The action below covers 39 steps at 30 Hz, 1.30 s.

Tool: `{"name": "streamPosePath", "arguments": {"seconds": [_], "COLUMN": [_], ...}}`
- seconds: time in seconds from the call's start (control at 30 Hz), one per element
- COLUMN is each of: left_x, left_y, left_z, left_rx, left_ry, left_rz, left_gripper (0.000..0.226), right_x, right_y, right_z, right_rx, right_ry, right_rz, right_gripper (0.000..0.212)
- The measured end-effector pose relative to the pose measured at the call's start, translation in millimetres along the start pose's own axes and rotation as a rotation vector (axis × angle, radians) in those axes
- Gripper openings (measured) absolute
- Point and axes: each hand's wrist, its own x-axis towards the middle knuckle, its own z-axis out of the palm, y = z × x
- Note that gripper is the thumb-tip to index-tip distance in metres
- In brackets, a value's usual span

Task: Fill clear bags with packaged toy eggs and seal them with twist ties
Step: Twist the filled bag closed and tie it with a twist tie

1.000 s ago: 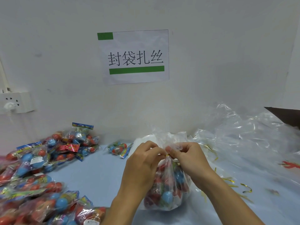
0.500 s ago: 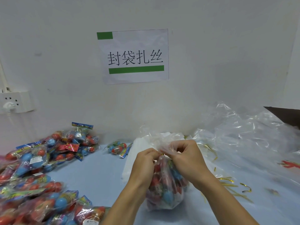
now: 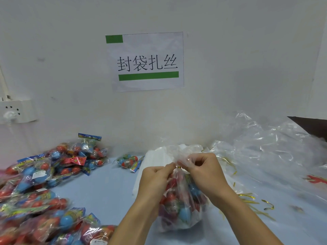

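Fingertips first: the left hand (image 3: 154, 175) has thumb and forefinger curled in and pinched on the gathered neck of the clear bag (image 3: 182, 206), and the right hand (image 3: 203, 169) does the same from the other side, fingers curled tight around the bunched plastic. Right between the 2 pinches there is a tiny glint of gold, the twist tie (image 3: 179, 167), sitting at the neck. Whether it is already wound round I cannot tell; it is too small and half hidden by film.

Below the grip, the bag hangs full of toy eggs, red and blue showing through, its base resting on the pale blue table (image 3: 106, 191). The loose top of the bag flares up above the knuckles.

This looks like the sealing step, and the filling is done for this bag. To do it well, I'd say keep the neck squeezed low, close to the eggs, so no slack is left, then hold 1 end of the tie still while the other hand turns. The film is slippery and springy, so a loosened pinch would likely let the gather open.

Further out: spare gold ties (image 3: 251, 200) lie scattered to the right, a heap of empty clear bags (image 3: 274, 152) beyond them. To the left, piles of packaged eggs (image 3: 40, 174), and 1 small pack (image 3: 130, 162) lies alone near the wall. A paper sign (image 3: 146, 61) is on the wall above.
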Motion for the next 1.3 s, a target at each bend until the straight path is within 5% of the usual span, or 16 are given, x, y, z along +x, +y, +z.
{"name": "streamPosePath", "arguments": {"seconds": [0.17, 0.33, 0.73, 0.9, 1.03, 1.3], "left_x": [-3, -5, -9, -8, -5, -8], "left_y": [1, 1, -4, -11, -13, -10], "left_z": [2, 2, 9, 10, 7, 6], "left_rx": [0.162, 0.302, 0.404, 0.706, 0.611, 0.611], "left_ry": [0.165, 0.126, -0.069, -0.065, 0.025, 0.035], "left_rz": [0.349, 0.527, 0.557, 0.686, 0.692, 0.728], "left_gripper": [0.019, 0.014, 0.016, 0.027, 0.009, 0.011], "right_x": [1, 3, 2, 2, 2, -1], "right_y": [-1, 1, -2, 5, 3, -14], "right_z": [-2, -2, 0, 0, 0, -10], "right_rx": [0.006, 0.031, 0.081, 0.147, 0.152, 0.137], "right_ry": [0.045, 0.074, 0.241, 0.288, 0.243, 0.091], "right_rz": [0.05, 0.109, 0.142, 0.194, 0.194, 0.108], "right_gripper": [0.05, 0.042, 0.02, 0.025, 0.031, 0.036]}}
